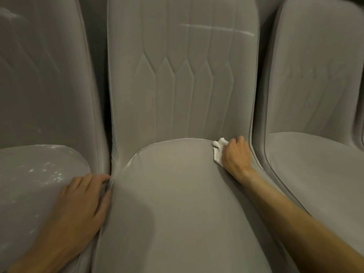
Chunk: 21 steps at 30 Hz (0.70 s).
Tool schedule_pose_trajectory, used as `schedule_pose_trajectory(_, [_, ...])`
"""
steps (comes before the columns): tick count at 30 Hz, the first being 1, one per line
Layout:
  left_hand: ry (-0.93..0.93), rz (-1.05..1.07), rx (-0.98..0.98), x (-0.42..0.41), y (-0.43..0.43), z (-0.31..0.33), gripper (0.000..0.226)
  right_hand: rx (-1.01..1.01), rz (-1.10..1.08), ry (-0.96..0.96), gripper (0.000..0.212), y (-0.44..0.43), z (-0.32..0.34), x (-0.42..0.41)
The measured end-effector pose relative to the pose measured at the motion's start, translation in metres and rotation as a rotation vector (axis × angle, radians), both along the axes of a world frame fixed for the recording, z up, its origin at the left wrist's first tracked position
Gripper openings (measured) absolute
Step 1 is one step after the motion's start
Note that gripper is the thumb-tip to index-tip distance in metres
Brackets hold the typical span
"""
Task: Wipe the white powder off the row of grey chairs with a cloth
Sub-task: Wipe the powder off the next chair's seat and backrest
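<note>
Left hand (pixel 82 200) rests on seat (pixel 29 174); right hand (pixel 235 154) grips cloth (pixel 218 148).

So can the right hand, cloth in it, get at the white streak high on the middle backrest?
Probably yes. The right hand holds the cloth at the foot of the backrest; the streak is straight above, with bare upholstery between.

Dim, warm light; soft blur, wide-angle bending at the edges.

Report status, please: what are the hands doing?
Right hand grips cloth at middle seat's rear corner. Left hand rests on left seat's edge. Unwiped: backrest streak, left seat specks. Nothing in the way.
</note>
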State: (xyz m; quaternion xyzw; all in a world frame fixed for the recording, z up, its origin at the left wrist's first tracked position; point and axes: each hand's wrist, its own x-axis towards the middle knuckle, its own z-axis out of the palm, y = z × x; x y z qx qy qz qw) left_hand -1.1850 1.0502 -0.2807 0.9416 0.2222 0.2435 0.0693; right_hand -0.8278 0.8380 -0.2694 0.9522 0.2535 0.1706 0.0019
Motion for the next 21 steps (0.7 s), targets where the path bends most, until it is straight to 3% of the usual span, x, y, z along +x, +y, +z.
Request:
schedule_pose_trajectory(3, [0.006,-0.005,0.001,-0.001,0.0,0.001,0.032,-0.13,-0.031,-0.034,0.05,0.006,-0.003,0.003])
schedule_pose_trajectory(7, [0.045,-0.036,0.046,0.003,0.001,0.003,0.037,-0.116,-0.046,-0.177,0.023,-0.021,0.004,-0.012])
schedule_pose_trajectory(13, [0.061,-0.01,0.067,0.013,0.005,0.002,0.04,0.171,0.038,0.066,0.038,0.018,0.001,-0.006])
schedule_pose_trajectory(17, [0.038,-0.022,0.065,0.012,0.006,-0.003,0.039,0.166,0.115,-0.027,0.028,-0.015,0.004,-0.015])
schedule_pose_trajectory(21, [0.044,-0.022,0.075,0.011,0.003,-0.001,0.038,0.186,0.003,-0.031,0.032,-0.021,0.007,-0.022])
